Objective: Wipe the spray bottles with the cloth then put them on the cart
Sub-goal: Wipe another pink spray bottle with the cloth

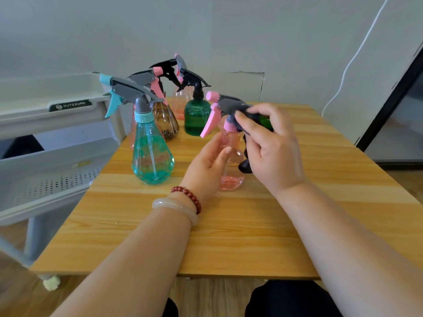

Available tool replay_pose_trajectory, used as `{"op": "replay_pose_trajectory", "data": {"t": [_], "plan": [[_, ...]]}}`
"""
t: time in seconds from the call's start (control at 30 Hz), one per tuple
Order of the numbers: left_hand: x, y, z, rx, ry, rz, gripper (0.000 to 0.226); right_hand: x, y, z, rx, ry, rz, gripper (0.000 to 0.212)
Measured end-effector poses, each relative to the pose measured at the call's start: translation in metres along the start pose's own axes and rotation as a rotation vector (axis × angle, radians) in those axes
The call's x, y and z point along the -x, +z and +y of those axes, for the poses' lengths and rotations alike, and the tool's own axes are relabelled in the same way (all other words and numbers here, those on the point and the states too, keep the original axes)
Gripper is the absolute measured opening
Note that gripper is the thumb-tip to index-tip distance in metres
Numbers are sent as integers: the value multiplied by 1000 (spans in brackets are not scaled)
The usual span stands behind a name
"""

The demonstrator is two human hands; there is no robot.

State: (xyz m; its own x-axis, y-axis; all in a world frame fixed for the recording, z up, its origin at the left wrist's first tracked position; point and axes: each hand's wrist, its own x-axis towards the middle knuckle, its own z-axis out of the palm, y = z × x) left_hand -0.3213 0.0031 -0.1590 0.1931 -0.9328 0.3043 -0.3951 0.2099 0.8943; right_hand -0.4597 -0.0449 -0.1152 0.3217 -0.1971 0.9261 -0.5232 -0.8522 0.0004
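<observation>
A pink spray bottle [231, 170] with a grey head and pink trigger stands on the wooden table [240, 236]. My left hand [209, 161] grips its body. My right hand [272, 147] holds a dark cloth [243, 167] against the bottle's neck and head. A teal bottle [152, 154] stands to the left. Behind are a brown bottle [166, 120], a green bottle [196, 117] and another pink one [180, 104]. A further green bottle is mostly hidden behind my right hand.
A grey cart [57, 143] with a perforated shelf and a top tray stands left of the table, touching its edge. A wall runs behind, with a white cable [350, 65] at the right. A dark-framed panel [393, 106] stands at the right.
</observation>
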Motion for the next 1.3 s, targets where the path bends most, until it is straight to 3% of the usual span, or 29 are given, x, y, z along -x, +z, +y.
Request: {"op": "replay_pose_trajectory", "data": {"t": [0.1,0.33,0.43,0.57,0.8,1.03,1.3], "plan": [[0,-1,3,19,-35,-2,47,-22,0,-5,2,-44,59,28],[1,-6,4,10,-32,-34,51,8,7,8,59,-55,-84,33],[2,-6,6,10,-26,-43,53,-1,-4,4,58,-90,-38,30],[4,-9,10,31,-72,-65,52,-32,3,-4,95,-292,88,24],[4,-13,10,30,-55,-83,31,2,14,18,183,-495,-81,21],[5,-13,11,12,-60,-82,35,-5,15,7,94,-446,-8,21],[5,-12,11,43,-91,-79,24,-3,17,-4,50,-377,49,23]]}}
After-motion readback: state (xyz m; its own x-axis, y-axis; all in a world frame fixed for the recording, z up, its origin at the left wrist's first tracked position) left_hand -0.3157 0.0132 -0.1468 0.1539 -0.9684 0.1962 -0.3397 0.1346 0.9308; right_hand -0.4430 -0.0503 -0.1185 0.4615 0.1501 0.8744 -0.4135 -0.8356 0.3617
